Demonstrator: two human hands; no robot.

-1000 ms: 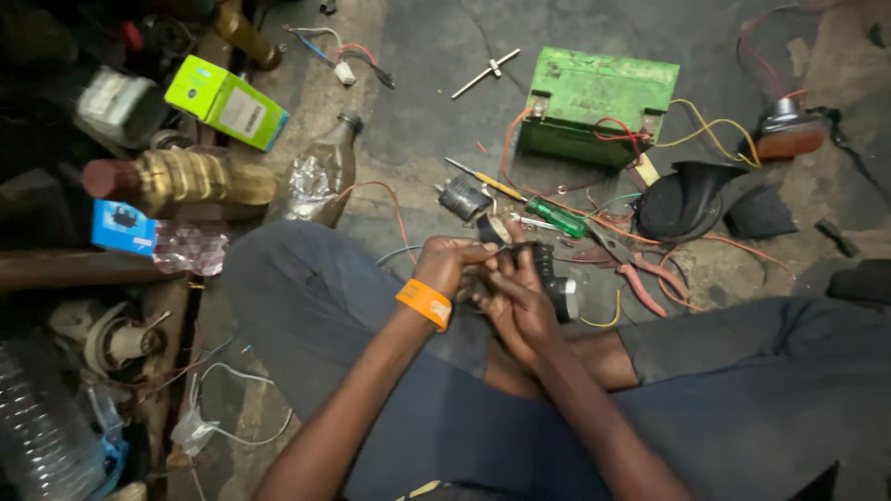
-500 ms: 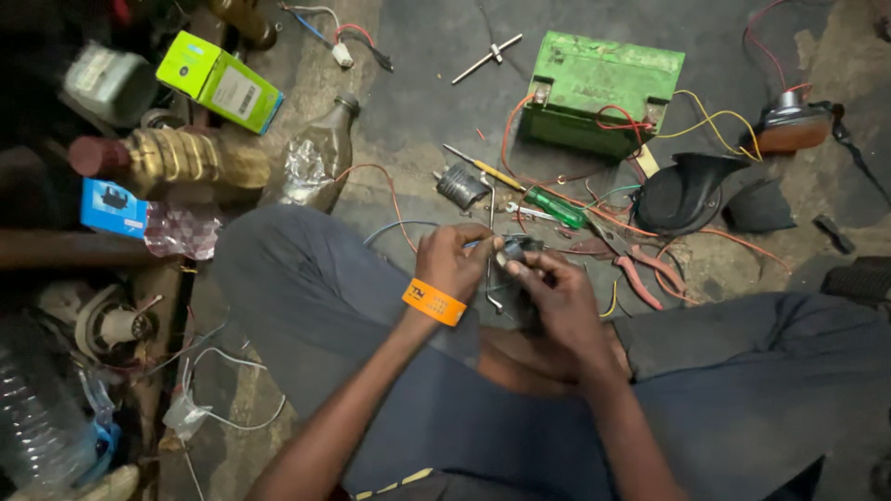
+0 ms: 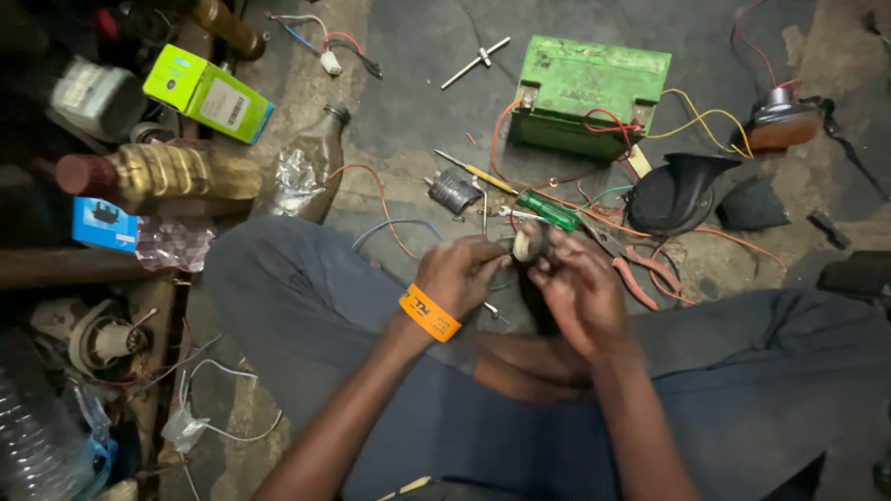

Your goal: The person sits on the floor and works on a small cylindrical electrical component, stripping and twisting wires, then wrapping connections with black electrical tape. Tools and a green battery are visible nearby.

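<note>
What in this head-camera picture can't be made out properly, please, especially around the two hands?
- Small part, head view: blurred and mostly wrapped by the left hand and right hand, so its kind is unclear.
- Plastic bottle, head view: cut off by the left and bottom edges.
- Dark objects at right, head view: in shadow, cut by the edge.

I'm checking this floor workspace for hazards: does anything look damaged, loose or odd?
Yes. The green battery has loose red and yellow wires trailing off it across the floor. A clear bottle lies tipped on its side. Both hands hold a small part, too blurred to identify.
</note>
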